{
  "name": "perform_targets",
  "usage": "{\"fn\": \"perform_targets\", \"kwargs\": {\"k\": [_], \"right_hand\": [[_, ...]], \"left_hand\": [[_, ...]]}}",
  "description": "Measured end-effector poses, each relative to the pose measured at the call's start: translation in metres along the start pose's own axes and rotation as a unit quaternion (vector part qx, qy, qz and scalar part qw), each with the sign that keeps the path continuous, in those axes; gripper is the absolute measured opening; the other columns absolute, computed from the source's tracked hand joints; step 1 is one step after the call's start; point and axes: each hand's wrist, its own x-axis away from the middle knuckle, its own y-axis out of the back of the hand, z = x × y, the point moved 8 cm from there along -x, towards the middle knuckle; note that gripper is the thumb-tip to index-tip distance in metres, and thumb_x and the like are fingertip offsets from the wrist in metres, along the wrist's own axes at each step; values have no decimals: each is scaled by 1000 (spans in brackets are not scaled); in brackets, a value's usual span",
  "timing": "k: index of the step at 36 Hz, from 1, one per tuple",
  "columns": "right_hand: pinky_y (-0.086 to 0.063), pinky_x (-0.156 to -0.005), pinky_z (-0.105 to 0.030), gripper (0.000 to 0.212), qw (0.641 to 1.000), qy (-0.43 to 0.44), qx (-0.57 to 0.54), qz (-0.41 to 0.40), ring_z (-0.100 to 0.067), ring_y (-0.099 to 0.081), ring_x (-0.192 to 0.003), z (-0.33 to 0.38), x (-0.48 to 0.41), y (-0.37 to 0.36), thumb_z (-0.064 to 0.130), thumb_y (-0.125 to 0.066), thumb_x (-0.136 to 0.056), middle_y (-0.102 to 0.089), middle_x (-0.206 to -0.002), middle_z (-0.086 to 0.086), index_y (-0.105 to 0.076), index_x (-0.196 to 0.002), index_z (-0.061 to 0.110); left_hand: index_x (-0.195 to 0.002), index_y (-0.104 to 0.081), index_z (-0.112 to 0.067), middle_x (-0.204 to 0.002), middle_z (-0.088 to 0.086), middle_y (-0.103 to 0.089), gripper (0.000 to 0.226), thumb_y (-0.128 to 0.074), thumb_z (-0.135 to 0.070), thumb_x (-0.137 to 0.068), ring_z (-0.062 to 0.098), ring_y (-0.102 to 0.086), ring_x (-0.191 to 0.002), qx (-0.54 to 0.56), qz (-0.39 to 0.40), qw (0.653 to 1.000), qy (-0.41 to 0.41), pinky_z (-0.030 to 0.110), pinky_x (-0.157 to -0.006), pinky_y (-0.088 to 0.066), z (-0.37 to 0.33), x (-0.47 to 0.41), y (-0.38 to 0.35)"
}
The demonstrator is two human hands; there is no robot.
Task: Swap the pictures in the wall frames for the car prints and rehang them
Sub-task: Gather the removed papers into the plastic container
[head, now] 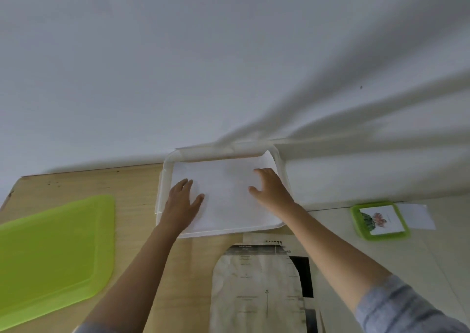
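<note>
Head view puts both your hands flat on a white sheet lying in a clear frame at the far edge of the wooden table, against the white wall. Your left hand is spread open, palm down on the sheet's left side, thumb angled out; it grips nothing. Your right hand is also open, fingers slightly curled, pressing the sheet's right side; whether the fingertips hook the sheet's edge is hard to make out. The sheet shows a blank side, so you cannot tell what is printed on it. The frame's far rim is partly lost in shadow where it meets the wall.

Left of you, a green tray lies flat, its near-left part cut off by the picture edge. Near you, a printed sheet with faint lines and an arrow lies on a paper headed "SAFETY"; most of that paper is covered, and the print is too blurred to read. Well to the right, a small green frame holds a flower picture, with a white card just beside it. Grey sleeves show at the bottom, cut off.
</note>
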Motion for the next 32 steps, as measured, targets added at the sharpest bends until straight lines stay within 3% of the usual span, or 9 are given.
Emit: {"fn": "perform_targets", "kwargs": {"k": [13, 17, 19, 21, 24, 27, 29, 32], "right_hand": [[-32, -95, -17, 36, 980, 16, -106, -169, -17, -49, -120, -24, 128, 46, 8, -50, -91, -53, -127, -5, -51, -127, 9], [-39, -97, -24, 38, 967, -53, -151, -197, -18, -51, -118, -60, 189, 18, 7, -52, -90, -54, -127, -7, -50, -128, 8], [-37, -99, -28, 42, 959, -119, -168, -194, -21, -48, -122, -79, 215, -3, 10, -53, -90, -50, -131, -8, -46, -131, 7], [-37, -97, -30, 43, 953, -183, -180, -161, -25, -45, -123, -92, 236, -26, 13, -53, -91, -48, -130, -12, -43, -131, 4], [-43, -89, -34, 34, 949, -224, -199, -96, -30, -51, -113, -95, 257, -54, 17, -52, -91, -52, -115, -11, -45, -121, 2], [-40, -85, -28, 40, 952, -220, -189, -95, -26, -52, -114, -96, 270, -66, 16, -53, -89, -52, -115, -3, -43, -126, 7], [-40, -91, -28, 49, 951, -214, -193, -112, -21, -49, -121, -97, 276, -67, 18, -56, -86, -51, -126, 3, -42, -132, 11], [-36, -90, -20, 49, 939, -214, -222, -153, -12, -47, -115, -98, 290, -63, 9, -58, -85, -48, -113, 8, -44, -132, 11]], "left_hand": [[-127, -51, -6, -128, 8, -50, 40, -52, -27, -93, 24, -42, -123, 66, -94, 988, -107, 32, -101, -33, -34, 113, 8], [-124, -54, -6, -126, 8, -54, 64, -36, -52, -83, 26, -47, -120, 74, -52, 987, -135, 36, -101, -37, -15, 164, -24], [-132, -48, -7, -138, 7, -46, 74, -29, -57, -81, 25, -39, -131, 33, -22, 985, -171, 40, -107, -35, -4, 193, -49], [-145, -28, -16, -153, -4, -17, 80, -24, -64, -81, 15, -10, -144, -27, 36, 976, -214, 35, -116, -17, 7, 223, -78], [-147, -5, -23, -153, -9, 10, 87, -13, -77, -80, 8, 19, -140, -78, 88, 961, -252, 32, -116, 2, 23, 253, -107], [-145, 6, -24, -151, -5, 21, 93, 4, -82, -73, 15, 26, -139, -121, 110, 955, -247, 34, -115, 12, 22, 264, -121], [-144, 9, -23, -150, -4, 23, 94, 6, -82, -71, 20, 24, -140, -121, 114, 954, -248, 32, -113, 14, 12, 265, -125], [-148, 3, -20, -150, -4, 23, 104, 9, -84, -66, 20, 25, -139, -103, 128, 955, -247, 32, -114, 11, -4, 264, -135]]}}
